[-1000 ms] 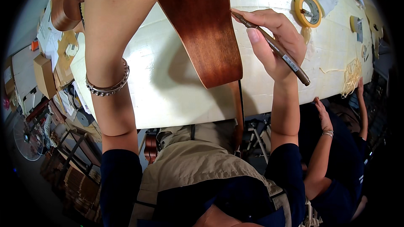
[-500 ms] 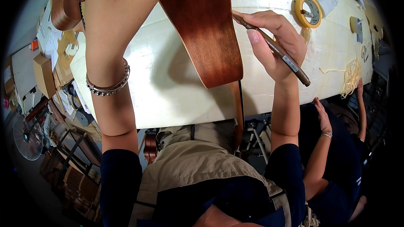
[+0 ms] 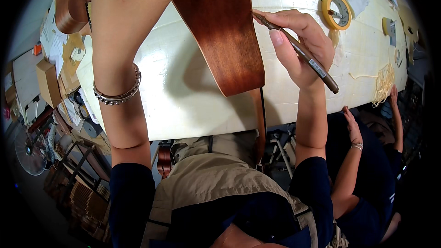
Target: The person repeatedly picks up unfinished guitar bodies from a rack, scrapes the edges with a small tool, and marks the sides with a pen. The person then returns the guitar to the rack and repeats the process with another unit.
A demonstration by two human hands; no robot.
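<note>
While the wooden instrument body point(image 3: 227, 34) occupies the upper centre, the left hand point(image 3: 131, 2) touches it, grip indeterminable (cropped); the right hand point(image 3: 308, 41) pinches a brown pen point(image 3: 301, 51), tip at the body's edge. Upper right: yellow tape point(image 3: 326, 11).

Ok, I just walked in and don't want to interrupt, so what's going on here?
Someone is working on a reddish-brown wooden stringed instrument at a pale table. Their left hand is at the instrument's body, with its fingers mostly out of view. The right hand holds a brown pen, its tip at or very near the body's right edge. A yellow tape roll lies to the right on the table.
</note>
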